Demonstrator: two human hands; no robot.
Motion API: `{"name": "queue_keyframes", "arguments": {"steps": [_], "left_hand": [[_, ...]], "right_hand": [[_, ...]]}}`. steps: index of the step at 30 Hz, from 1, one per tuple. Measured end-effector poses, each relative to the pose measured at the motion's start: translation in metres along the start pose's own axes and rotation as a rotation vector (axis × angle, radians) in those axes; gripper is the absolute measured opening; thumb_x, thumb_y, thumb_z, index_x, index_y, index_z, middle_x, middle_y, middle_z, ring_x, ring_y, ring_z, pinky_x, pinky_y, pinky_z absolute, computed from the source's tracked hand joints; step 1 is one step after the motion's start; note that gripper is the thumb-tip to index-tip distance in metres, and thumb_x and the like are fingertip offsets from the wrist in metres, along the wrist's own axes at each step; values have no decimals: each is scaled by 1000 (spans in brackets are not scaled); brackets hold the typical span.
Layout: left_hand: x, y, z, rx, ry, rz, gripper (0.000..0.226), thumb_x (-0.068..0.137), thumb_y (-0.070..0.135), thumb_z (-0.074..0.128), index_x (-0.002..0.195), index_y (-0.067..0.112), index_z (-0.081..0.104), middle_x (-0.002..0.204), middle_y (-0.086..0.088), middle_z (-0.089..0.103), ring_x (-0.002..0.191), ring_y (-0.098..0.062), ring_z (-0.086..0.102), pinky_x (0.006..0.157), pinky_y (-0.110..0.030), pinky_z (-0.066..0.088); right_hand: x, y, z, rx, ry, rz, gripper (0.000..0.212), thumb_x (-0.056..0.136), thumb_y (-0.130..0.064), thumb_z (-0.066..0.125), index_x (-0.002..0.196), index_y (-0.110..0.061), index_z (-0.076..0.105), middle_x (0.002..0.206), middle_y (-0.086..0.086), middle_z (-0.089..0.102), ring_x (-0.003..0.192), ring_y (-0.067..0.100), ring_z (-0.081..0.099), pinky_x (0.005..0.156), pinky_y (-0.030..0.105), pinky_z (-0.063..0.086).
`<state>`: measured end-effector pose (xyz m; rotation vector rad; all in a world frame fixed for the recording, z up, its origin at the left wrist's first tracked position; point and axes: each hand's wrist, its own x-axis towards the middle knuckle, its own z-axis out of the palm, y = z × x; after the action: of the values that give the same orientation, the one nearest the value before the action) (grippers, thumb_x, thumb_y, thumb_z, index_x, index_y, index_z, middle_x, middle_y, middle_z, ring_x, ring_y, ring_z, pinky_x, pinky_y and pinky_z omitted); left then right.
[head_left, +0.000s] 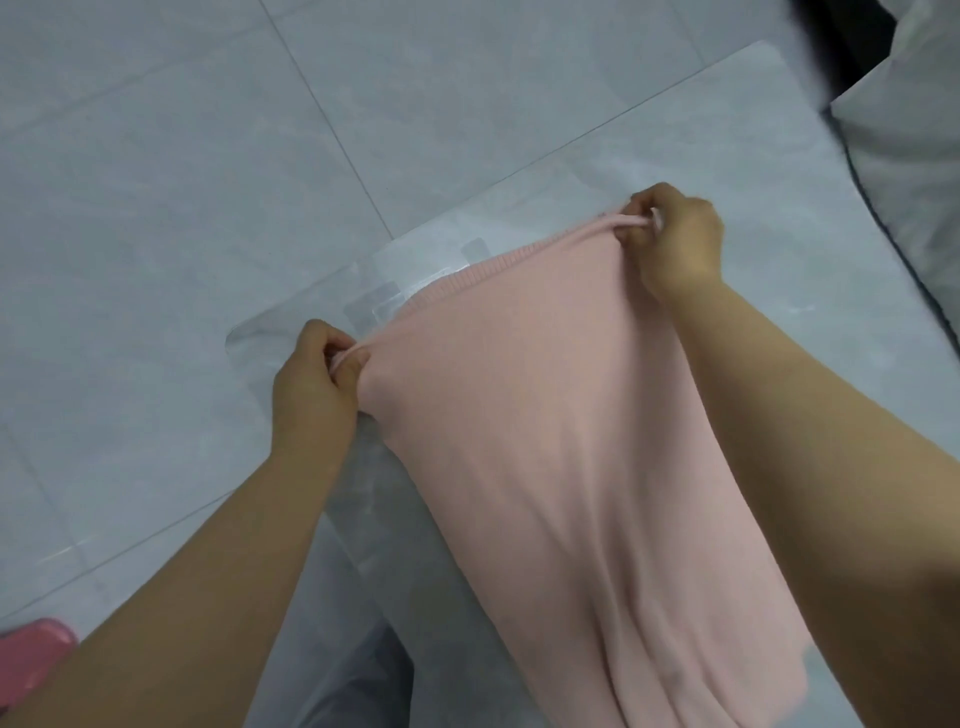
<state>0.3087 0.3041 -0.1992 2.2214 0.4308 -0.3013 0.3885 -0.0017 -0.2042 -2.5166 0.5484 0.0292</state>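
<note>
A pale pink knitted garment hangs stretched between both hands, its ribbed hem at the far edge. My left hand pinches the hem's left corner with curled fingers. My right hand grips the right corner, farther away and higher. The cloth falls toward me and covers my lap. Under it lies a clear plastic sheet or bag spread flat on the floor, its far part visible beyond the hem.
Grey floor tiles surround the plastic sheet. A white padded item with dark piping lies at the right. A pink object shows at the lower left edge. My grey trouser leg is below the cloth.
</note>
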Motion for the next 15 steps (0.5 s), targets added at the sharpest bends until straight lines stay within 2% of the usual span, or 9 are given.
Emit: {"name": "queue_keyframes", "arguments": {"steps": [2,4,5,6,8,11,13,15], "left_hand": [[3,-2,6,24,-69,-33,14,89,15,57,102,12,53,77,6,48,75,-18,48,64,-25,42],[6,-4,10,57,-146,-57,30,87,16,61,115,14,49,75,8,43,68,-13,45,60,-24,38],[6,-4,12,76,-175,-57,32,87,17,62,115,14,48,74,8,42,66,-9,44,58,-20,36],[7,-2,12,98,-195,-48,29,86,17,62,112,14,50,75,7,43,66,-9,44,57,-18,34],[8,1,12,165,-200,-17,18,86,17,62,101,9,56,85,-1,50,74,-17,47,56,-23,28],[11,4,7,170,-149,29,12,88,15,58,96,6,56,100,-6,46,85,-18,44,70,-18,29],[13,7,2,80,-119,19,6,90,14,54,92,10,51,89,-1,52,77,-17,47,66,-25,35],[12,9,-1,42,-128,-21,9,92,16,53,87,12,46,73,5,49,66,-9,45,60,-23,36]], "right_hand": [[0,0,8,-22,-75,-23,18,81,-18,56,99,-14,57,101,11,65,103,35,51,86,38,40],[0,-1,10,-96,-126,-74,29,86,-19,53,114,-19,52,109,12,59,107,36,44,93,38,33],[0,-1,10,-167,-158,-106,31,87,-22,52,119,-22,51,112,13,56,108,36,42,96,38,29],[0,-1,8,-217,-178,-136,30,88,-25,51,118,-23,53,113,14,54,109,37,41,98,38,27],[-2,1,5,-218,-155,-174,23,87,-28,54,107,-21,62,115,12,51,110,35,39,99,35,23],[-4,2,-9,-29,-16,-133,19,82,-27,61,96,-15,68,115,6,58,112,33,42,93,25,27],[-4,2,-21,59,57,-128,19,77,-29,62,89,-16,69,104,3,65,105,31,52,92,31,38],[-7,7,-28,92,-2,-107,17,74,-32,62,84,-20,69,88,4,67,90,25,58,86,37,47]]}}
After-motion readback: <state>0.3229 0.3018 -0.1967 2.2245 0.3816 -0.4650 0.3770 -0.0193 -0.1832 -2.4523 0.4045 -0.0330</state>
